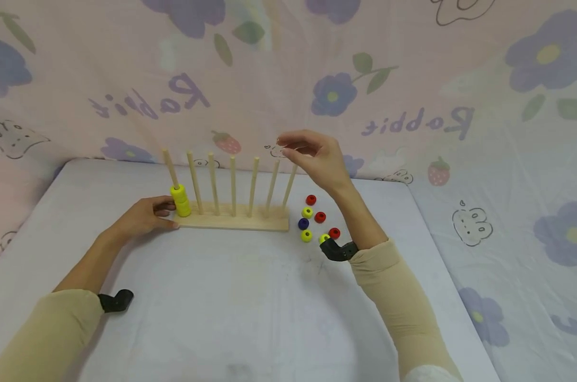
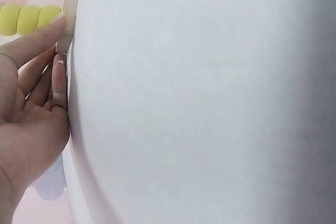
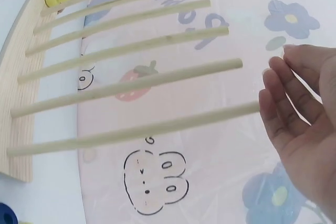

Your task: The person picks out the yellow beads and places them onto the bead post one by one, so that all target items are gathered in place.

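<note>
A wooden peg rack (image 1: 231,223) with several upright pegs lies across the table. Yellow beads (image 1: 181,201) are stacked at the bottom of its leftmost peg. My left hand (image 1: 145,216) holds the left end of the base, thumb at the front edge and fingers behind, as the left wrist view shows close to the yellow beads (image 2: 29,19). Raised near the top of the rightmost peg (image 1: 289,185) is my right hand (image 1: 319,159), its fingers loosely bent. Nothing shows between thumb and fingertips; in the right wrist view the fingers (image 3: 286,95) overlap that peg's tip.
Right of the rack lie loose beads: a blue one (image 1: 303,224), red ones (image 1: 320,217) and yellow ones (image 1: 306,235), some close by my right wrist. A white cloth (image 1: 212,297) covers the table. Behind it hangs a flower-printed curtain (image 1: 269,79).
</note>
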`<state>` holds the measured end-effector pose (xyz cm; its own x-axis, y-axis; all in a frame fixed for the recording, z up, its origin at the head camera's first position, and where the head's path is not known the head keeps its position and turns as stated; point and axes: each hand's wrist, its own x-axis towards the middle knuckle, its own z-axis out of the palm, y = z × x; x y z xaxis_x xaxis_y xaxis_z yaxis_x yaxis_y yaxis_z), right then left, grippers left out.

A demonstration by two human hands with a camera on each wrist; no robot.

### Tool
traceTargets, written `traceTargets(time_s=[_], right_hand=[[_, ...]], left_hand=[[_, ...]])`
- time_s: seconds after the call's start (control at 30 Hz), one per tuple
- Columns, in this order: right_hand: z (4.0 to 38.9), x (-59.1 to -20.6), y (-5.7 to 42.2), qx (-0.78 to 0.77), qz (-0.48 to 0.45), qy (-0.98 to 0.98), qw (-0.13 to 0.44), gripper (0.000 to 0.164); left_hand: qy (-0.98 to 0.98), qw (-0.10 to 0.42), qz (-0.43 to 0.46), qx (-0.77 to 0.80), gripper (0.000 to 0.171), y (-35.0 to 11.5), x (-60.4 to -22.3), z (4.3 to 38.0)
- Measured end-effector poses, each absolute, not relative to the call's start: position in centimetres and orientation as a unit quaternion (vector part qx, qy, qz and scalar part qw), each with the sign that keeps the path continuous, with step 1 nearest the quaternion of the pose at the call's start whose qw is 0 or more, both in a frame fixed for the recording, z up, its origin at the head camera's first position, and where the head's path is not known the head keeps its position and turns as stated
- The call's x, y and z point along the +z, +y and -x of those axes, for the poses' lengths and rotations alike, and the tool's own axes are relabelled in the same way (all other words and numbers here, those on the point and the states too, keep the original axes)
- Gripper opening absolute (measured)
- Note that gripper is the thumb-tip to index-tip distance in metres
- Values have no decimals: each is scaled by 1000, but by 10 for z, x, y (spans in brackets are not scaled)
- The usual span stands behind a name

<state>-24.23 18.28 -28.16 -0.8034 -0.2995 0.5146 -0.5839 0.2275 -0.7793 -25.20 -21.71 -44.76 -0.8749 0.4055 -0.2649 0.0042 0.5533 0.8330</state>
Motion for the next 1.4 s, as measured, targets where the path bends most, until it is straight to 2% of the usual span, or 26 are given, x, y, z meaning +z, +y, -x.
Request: traceTargets(time_s=[0.47,0.87,1.1,1.4], right_hand=[[223,-297,223,531,-244,-804,110,23],[204,-326,250,525,-212,-818,100,22],[191,-340,268,522,-148,-835,88,23],[167,-353,277,517,-118,-846,60,23]], left_hand=[[854,221,-123,455,84,-218,-448,251],[860,214,-125,447,82,-217,-448,251],[856,214,-127,453,83,-219,-448,254],[858,217,-120,449,85,-218,-449,253]])
